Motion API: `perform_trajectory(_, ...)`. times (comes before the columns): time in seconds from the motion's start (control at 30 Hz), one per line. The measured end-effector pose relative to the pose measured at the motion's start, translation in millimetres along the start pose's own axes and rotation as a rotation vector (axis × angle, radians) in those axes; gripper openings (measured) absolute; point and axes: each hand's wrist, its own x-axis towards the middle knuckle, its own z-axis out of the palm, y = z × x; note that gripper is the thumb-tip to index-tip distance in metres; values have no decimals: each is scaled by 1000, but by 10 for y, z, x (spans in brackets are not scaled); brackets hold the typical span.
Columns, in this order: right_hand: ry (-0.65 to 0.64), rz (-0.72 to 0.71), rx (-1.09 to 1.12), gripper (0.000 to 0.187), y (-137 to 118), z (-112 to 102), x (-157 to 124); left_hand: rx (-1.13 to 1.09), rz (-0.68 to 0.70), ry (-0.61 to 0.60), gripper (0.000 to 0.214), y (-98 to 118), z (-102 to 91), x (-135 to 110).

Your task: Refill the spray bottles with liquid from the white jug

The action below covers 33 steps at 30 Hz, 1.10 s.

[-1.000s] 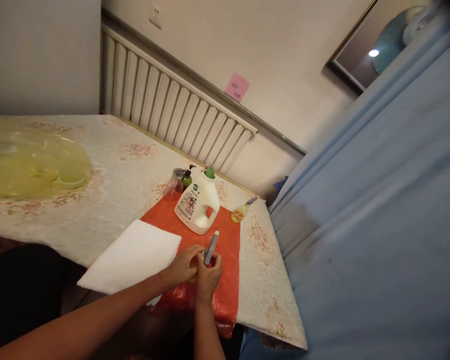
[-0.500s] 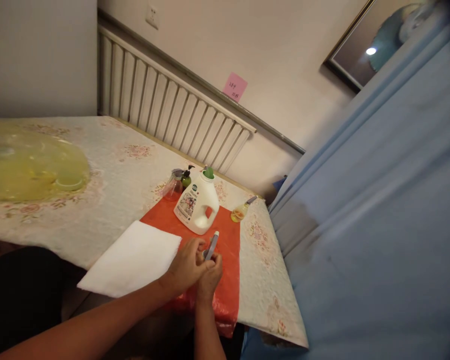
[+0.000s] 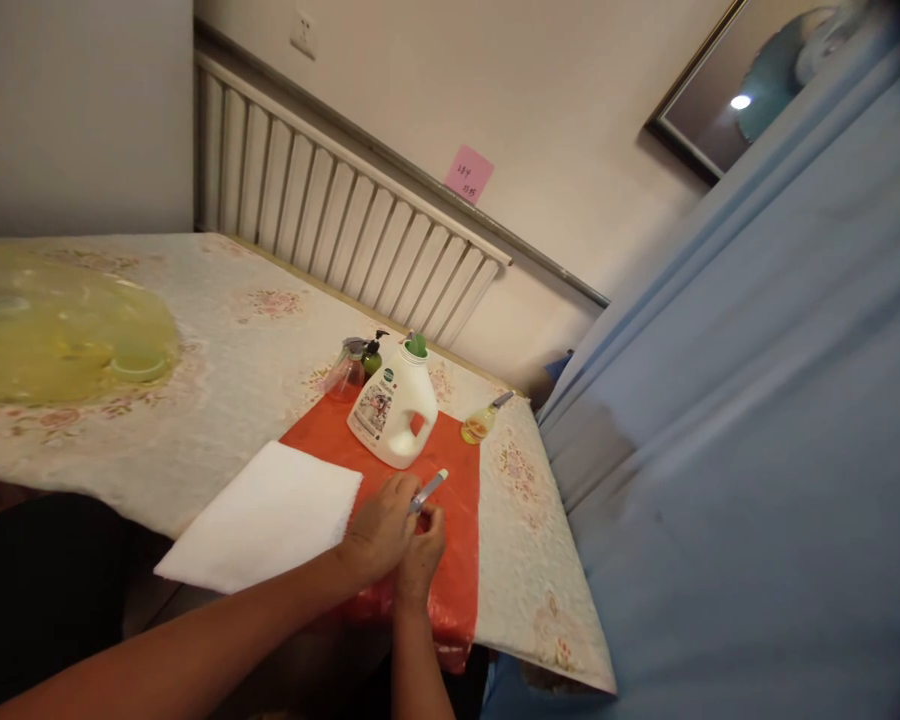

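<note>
Close together over the red plastic sheet (image 3: 461, 520), my two hands work on a small grey spray nozzle (image 3: 429, 491) with a pale tip. My left hand (image 3: 381, 528) is closed round its near end from the left. From below, my right hand (image 3: 422, 562) curls its fingers about the same piece, whose lower part is hidden between the hands. Just beyond stands a white detergent jug (image 3: 390, 415) with a green spout, its mouth uncapped. A folded white cloth (image 3: 262, 520) lies flat to the left of my hands.
Behind the jug stand a clear bottle with a grey head (image 3: 346, 375) and a green pump bottle (image 3: 373, 358). A small yellow bottle (image 3: 477, 427) stands right. A yellow translucent bag (image 3: 52, 330) lies left on the flowered tablecloth (image 3: 232, 350). A blue curtain (image 3: 720, 450) hangs right.
The grey nozzle has turned clockwise, its tip swinging from nearly upright toward the right. My left hand has rolled over with it; the jug and cloth stay put.
</note>
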Motion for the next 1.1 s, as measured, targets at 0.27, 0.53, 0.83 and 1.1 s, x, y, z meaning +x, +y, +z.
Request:
perform_trajectory(0.27, -109, -38, 37, 25, 72, -80, 34, -30, -25, -55, 19, -9, -62, 30)
perform_trajectory(0.53, -314, -140, 59, 25, -24, -257, 87, -7, -18, -93, 11, -69, -62, 41)
perform_trajectory(0.83, -169, -33, 45, 23, 108, -145, 70, -66, 33, -107, 9, -159, -120, 98)
perform_trajectory(1.1, -28, -11, 10, 22, 201, -18, -20, -96, 72, -92, 15, -271, -69, 150)
